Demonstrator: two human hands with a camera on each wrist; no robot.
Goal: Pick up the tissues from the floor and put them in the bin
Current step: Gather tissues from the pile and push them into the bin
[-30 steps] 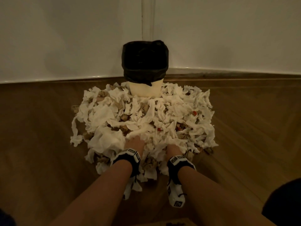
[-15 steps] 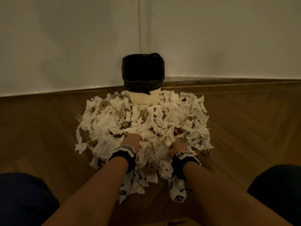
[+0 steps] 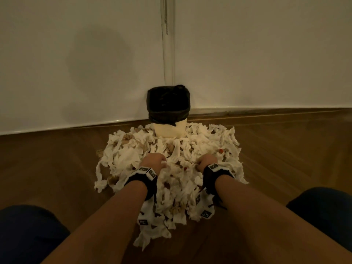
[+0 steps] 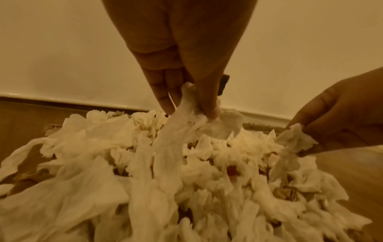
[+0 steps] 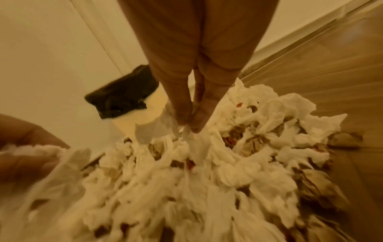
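A big heap of white tissues (image 3: 171,149) mixed with brown and red scraps covers the wooden floor in front of the bin (image 3: 168,109), a cream bin lined with a black bag, standing in the wall corner. My left hand (image 3: 155,161) pinches a long strip of tissue (image 4: 178,124) pulled up from the heap. My right hand (image 3: 206,162) pinches a bunch of tissues (image 5: 186,131) between fingers and thumb. Both hands are over the near middle of the pile, well short of the bin.
White walls (image 3: 76,54) meet in a corner behind the bin. Bare wooden floor (image 3: 47,168) lies left and right of the heap. My dark-clad knees (image 3: 28,235) are at the lower corners of the head view.
Both hands have moved forward over the pile and spread apart, and their fingers have closed on tissues. The head view has tilted up and back, showing more wall and both knees.
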